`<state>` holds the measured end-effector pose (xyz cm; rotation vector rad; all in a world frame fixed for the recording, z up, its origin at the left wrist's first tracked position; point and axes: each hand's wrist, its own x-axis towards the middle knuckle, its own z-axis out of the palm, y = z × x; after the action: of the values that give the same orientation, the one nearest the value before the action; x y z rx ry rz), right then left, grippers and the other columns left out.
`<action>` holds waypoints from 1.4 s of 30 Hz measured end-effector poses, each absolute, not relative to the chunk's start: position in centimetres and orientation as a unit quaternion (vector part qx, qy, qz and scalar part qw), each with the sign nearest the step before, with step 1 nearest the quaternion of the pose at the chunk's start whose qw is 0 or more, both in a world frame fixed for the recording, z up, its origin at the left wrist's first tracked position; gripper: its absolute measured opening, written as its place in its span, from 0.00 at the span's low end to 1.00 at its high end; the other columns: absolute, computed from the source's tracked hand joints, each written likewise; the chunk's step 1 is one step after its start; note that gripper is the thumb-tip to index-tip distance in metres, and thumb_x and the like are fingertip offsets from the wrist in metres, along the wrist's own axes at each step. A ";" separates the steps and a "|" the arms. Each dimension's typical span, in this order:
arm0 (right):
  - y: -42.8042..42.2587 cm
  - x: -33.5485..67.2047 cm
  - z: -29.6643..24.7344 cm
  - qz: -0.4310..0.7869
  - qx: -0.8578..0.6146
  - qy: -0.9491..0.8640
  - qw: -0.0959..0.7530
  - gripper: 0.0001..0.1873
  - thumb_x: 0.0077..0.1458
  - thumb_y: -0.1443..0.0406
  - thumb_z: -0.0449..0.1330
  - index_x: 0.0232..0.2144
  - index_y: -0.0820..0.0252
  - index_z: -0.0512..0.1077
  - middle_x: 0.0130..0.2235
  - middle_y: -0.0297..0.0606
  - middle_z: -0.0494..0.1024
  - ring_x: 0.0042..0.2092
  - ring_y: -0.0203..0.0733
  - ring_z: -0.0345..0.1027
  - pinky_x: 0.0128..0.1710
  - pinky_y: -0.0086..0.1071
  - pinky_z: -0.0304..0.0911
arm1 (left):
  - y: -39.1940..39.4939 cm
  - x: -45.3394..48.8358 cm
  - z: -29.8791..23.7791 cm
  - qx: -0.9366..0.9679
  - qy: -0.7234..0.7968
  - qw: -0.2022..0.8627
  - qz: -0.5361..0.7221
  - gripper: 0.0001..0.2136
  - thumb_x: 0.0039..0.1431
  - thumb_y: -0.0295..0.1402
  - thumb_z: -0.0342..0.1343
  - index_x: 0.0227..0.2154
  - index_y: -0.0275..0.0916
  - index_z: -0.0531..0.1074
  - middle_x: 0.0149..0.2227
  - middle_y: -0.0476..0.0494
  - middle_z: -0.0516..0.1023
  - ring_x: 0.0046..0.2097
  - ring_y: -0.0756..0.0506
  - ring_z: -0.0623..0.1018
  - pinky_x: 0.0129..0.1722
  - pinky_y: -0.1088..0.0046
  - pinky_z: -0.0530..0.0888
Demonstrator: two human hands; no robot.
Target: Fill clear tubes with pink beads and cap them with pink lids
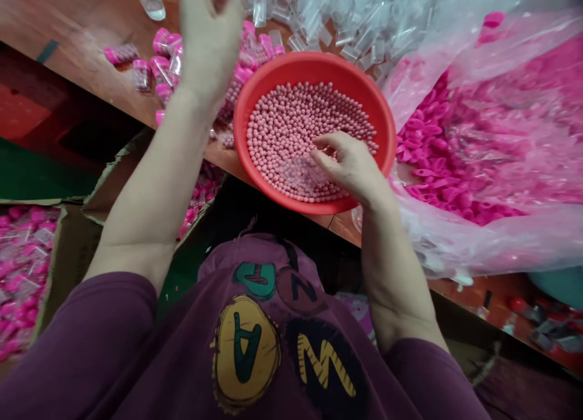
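**Two hands at a red bowl of pink beads**

A person in a purple sweatshirt (246, 353) with big letters on it sits at a brown wooden table (68, 62). On the right, a big clear bag (483, 241) holds lots of pink plastic caps (432, 147). On the floor to the left is a cardboard box (68, 262) with pink and clear things in it. Past the bowl lies a heap of empty clear tubes (355, 25), and pink-topped tubes (159, 62) sit in a pile beside it.

The red bowl (314, 62) sits on the table edge, full of small pink beads (310, 122).

The left hand (209, 44) is up above the table, fingers bunched, its top cut off, so what it holds can't be told. The right hand (350, 168) is in the bowl, fingers curved over the beads. A clear tube (296, 174) lies right by those fingers; whether they pinch it can't be told.
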<state>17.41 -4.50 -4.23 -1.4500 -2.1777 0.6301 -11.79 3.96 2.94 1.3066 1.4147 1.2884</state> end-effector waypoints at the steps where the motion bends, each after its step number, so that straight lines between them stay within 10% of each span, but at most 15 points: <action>1: -4.2 16.8 -4.6 0.228 -0.522 -0.800 0.187 0.14 0.61 0.66 0.72 0.49 0.56 0.87 0.50 0.46 0.90 0.50 0.54 0.82 0.62 0.54 0.77 | 3.3 -11.1 2.3 0.571 0.544 0.337 0.514 0.18 0.77 0.17 0.51 0.42 0.39 0.86 0.45 0.52 0.84 0.57 0.53 0.83 0.59 0.78 0.75; 5: -2.9 15.8 -5.5 0.300 -0.518 -0.788 0.142 0.11 0.58 0.68 0.69 0.44 0.57 0.87 0.40 0.38 0.89 0.41 0.47 0.79 0.52 0.45 0.78 | -0.2 -7.8 -2.1 0.688 0.449 0.398 0.407 0.09 0.67 0.23 0.63 0.33 0.38 0.86 0.29 0.46 0.81 0.42 0.43 0.84 0.54 0.66 0.79; 13: -2.9 18.2 -5.4 0.517 -0.543 -0.514 0.416 0.07 0.51 0.63 0.74 0.35 0.57 0.86 0.32 0.32 0.81 0.29 0.35 0.65 0.31 0.32 0.64 | -1.8 -6.2 -4.2 0.767 0.464 0.373 0.239 0.29 0.58 0.20 0.60 0.63 0.35 0.82 0.59 0.38 0.87 0.57 0.40 0.85 0.64 0.61 0.81; 18: -2.3 17.8 -7.1 0.443 -0.544 -0.542 0.463 0.12 0.52 0.70 0.72 0.40 0.53 0.84 0.30 0.27 0.80 0.29 0.35 0.68 0.30 0.31 0.63 | -2.6 -2.8 -3.4 0.843 0.452 0.221 0.190 0.17 0.68 0.22 0.58 0.56 0.30 0.84 0.63 0.28 0.83 0.69 0.31 0.77 0.75 0.50 0.72; 28: -4.0 22.9 -6.1 0.353 -0.527 -0.574 0.518 0.18 0.66 0.50 0.76 0.51 0.49 0.83 0.41 0.32 0.88 0.35 0.39 0.82 0.41 0.38 0.83 | 1.8 -2.4 -4.0 0.918 0.389 0.081 0.009 0.21 0.74 0.21 0.47 0.53 0.26 0.87 0.55 0.25 0.84 0.64 0.30 0.80 0.69 0.53 0.74; 33: -6.6 33.7 -6.2 0.222 -0.622 -0.494 0.566 0.08 0.69 0.56 0.69 0.46 0.49 0.84 0.36 0.34 0.86 0.29 0.38 0.75 0.35 0.37 0.77 | 2.6 0.8 -4.8 0.945 0.304 0.083 -0.091 0.21 0.71 0.20 0.49 0.53 0.28 0.87 0.52 0.26 0.83 0.56 0.33 0.84 0.60 0.58 0.76; 42: -7.4 39.2 -10.9 0.109 -0.822 -0.503 0.243 0.17 0.64 0.71 0.58 0.45 0.60 0.87 0.48 0.49 0.92 0.53 0.56 0.87 0.63 0.49 0.79 | 2.3 3.4 -3.3 0.820 0.306 0.461 0.145 0.04 0.60 0.26 0.66 0.38 0.37 0.83 0.38 0.44 0.80 0.45 0.41 0.81 0.55 0.63 0.77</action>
<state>39.23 -7.40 -10.86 -2.2468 -1.3737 0.2990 3.41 2.27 -3.32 2.0176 0.7539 0.3575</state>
